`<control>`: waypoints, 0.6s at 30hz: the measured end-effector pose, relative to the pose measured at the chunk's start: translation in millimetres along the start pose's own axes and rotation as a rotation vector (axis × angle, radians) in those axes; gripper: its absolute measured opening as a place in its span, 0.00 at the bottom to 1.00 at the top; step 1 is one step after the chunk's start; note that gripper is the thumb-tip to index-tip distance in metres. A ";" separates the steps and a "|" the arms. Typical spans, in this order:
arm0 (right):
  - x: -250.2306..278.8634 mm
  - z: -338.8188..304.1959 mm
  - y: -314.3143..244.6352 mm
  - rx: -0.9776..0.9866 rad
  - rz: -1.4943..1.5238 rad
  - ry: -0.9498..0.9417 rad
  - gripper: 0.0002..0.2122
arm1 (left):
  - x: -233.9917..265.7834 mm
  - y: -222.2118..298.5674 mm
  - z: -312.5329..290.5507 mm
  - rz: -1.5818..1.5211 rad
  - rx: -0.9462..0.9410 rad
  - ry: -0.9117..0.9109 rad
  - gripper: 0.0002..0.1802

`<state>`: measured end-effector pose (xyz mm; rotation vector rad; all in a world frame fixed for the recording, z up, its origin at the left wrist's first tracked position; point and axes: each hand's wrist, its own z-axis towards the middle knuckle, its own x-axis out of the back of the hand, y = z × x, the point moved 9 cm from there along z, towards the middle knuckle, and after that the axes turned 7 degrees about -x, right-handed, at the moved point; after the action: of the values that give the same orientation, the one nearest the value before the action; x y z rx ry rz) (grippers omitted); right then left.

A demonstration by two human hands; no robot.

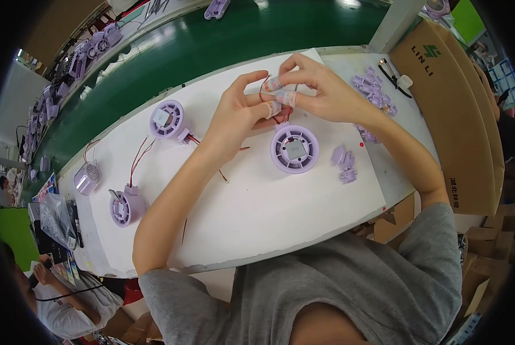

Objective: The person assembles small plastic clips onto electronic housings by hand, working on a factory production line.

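Note:
My left hand (237,112) and my right hand (321,89) meet over the far part of the white work surface, with tape wrapped round several fingertips. Between them run thin red and black wires (276,120), which come up from a round lilac fan unit (294,149) lying just below. Both hands have their fingers pinched round these wires; the exact grip is partly hidden by the fingers. Beyond my left forearm lies another lilac fan unit (166,119), its wires passing under that arm. Further left are a third fan unit (127,207) and a smaller lilac one (87,178), both trailing wires.
Small lilac plastic pieces lie right of the fan (344,164) and in a pile (371,89) near some cutters (394,77). A tall cardboard box (453,121) borders the right side. Behind runs a green conveyor belt (223,52). Another person (73,307) sits lower left.

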<state>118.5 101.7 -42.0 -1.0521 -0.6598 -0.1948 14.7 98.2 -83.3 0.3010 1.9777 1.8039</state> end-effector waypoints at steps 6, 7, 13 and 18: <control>-5.9 -12.3 14.6 -0.226 0.071 -0.227 0.10 | 8.1 -0.2 -3.8 -0.018 0.021 0.001 0.27; -7.7 -16.5 23.6 -0.347 0.067 -0.264 0.10 | 16.0 8.2 -3.1 0.261 -0.071 -0.004 0.27; 1.4 -18.7 4.3 -0.104 -0.135 -0.177 0.09 | -11.3 60.0 -27.7 1.159 -0.724 0.053 0.29; 0.8 -24.1 8.3 -0.138 -0.255 -0.197 0.09 | -20.9 32.5 -23.5 1.265 -0.669 -0.231 0.21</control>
<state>132.7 85.4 -55.5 -1.1264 -0.9710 -0.3647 17.8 72.1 -46.6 1.6712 0.8406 2.7758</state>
